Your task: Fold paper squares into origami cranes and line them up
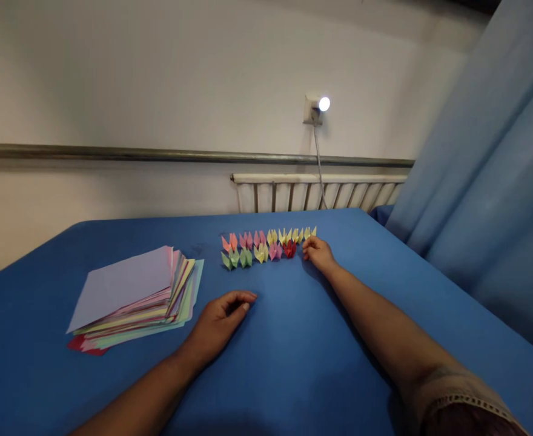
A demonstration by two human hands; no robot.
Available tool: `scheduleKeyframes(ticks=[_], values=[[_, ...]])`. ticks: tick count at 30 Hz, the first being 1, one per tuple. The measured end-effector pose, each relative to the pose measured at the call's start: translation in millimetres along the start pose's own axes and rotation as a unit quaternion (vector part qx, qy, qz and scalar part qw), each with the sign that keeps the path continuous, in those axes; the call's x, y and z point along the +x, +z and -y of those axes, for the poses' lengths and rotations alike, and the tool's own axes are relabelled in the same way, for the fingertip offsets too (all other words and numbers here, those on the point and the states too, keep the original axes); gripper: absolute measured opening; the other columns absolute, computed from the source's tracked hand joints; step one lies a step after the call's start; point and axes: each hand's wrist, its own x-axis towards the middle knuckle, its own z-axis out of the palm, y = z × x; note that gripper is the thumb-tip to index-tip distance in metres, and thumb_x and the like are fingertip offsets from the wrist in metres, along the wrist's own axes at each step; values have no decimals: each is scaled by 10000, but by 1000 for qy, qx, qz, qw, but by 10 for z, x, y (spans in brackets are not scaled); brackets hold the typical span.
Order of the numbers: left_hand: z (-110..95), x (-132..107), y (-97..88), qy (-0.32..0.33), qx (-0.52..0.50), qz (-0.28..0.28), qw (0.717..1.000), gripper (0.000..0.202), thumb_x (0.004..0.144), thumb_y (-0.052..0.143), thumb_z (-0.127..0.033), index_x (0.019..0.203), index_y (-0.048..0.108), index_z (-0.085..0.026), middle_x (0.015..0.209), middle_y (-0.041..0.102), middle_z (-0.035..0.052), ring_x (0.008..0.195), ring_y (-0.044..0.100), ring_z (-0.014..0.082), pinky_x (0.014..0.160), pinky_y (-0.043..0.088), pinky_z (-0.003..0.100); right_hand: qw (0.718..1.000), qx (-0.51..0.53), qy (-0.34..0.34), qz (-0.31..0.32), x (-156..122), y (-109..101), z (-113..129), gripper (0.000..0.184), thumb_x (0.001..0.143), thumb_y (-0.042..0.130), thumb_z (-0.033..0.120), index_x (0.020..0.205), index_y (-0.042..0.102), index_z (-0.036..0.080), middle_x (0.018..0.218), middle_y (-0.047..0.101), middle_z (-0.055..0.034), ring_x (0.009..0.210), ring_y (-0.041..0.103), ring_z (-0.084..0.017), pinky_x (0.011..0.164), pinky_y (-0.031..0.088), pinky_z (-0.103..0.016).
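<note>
Two short rows of small folded paper figures in orange, pink, yellow, green and red stand on the blue table. My right hand reaches out to the right end of the rows, fingers curled beside the red figure; I cannot make out anything in them. My left hand rests palm down on the table, fingers loosely bent and apart, holding nothing. It lies just right of a fanned stack of coloured paper sheets with a lilac sheet on top.
A white wall with a metal rail runs behind the table. A radiator and a wall socket with a glowing light and hanging cable are at the back. A blue curtain hangs at the right.
</note>
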Motion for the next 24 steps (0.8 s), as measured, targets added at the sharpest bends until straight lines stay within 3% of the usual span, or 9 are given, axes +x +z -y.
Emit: scheduleKeyframes(ticks=[3, 6, 11, 14, 18, 20, 24], values=[[10, -10, 14, 33, 38, 20, 999, 222, 813, 546, -354, 918, 668, -202, 1049, 686, 59, 1036, 612, 216, 985, 426, 375, 998, 10, 43, -40, -145, 3, 118, 94, 608, 431, 142, 634, 498, 202, 502, 489, 68, 402, 443, -81, 440, 330, -192], [-6, -27, 34, 65, 68, 35, 995, 201, 828, 517, -313, 911, 662, -199, 1026, 687, 55, 1000, 617, 205, 950, 443, 353, 995, 27, 86, -36, -497, 146, 304, 76, 599, 442, 138, 601, 485, 202, 473, 487, 62, 369, 431, -83, 407, 299, -195], [-85, -91, 51, 130, 118, 55, 983, 200, 834, 476, -240, 894, 662, -199, 948, 684, 35, 929, 612, 181, 877, 455, 301, 988, 84, 114, 57, -1440, 692, 561, 154, 575, 467, 142, 686, 569, 175, 587, 611, 13, 406, 499, -92, 402, 316, -195], [-110, -149, 55, 156, 149, 61, 975, 204, 820, 469, -203, 863, 668, -200, 872, 673, 27, 866, 606, 179, 807, 459, 287, 970, 155, 140, 126, -1818, 987, 569, 131, 594, 489, 164, 694, 573, 179, 588, 606, 15, 432, 507, -98, 393, 299, -190], [-110, -239, 86, 169, 181, -1, 969, 255, 823, 431, -152, 936, 655, -199, 924, 664, 50, 898, 609, 193, 823, 467, 309, 978, 147, 92, 113, -1904, 1129, 493, 94, 613, 472, 145, 658, 529, 206, 454, 488, 72, 410, 456, -97, 415, 308, -192], [-128, -292, 73, 166, 210, -52, 962, 282, 844, 415, -157, 1014, 636, -202, 1009, 661, 70, 969, 609, 203, 876, 465, 326, 984, 124, 31, 127, -1887, 1106, 458, 123, 625, 456, 127, 665, 539, 208, 470, 489, 75, 422, 462, -97, 446, 335, -199], [-225, -424, -210, 149, 334, -136, 920, 295, 886, 418, -262, 1084, 623, -185, 1041, 663, 88, 967, 628, 225, 891, 469, 326, 974, 90, 4, 206, -1890, 1010, 427, 169, 654, 446, 96, 708, 566, 202, 539, 542, 57, 484, 519, -104, 497, 380, -207]])
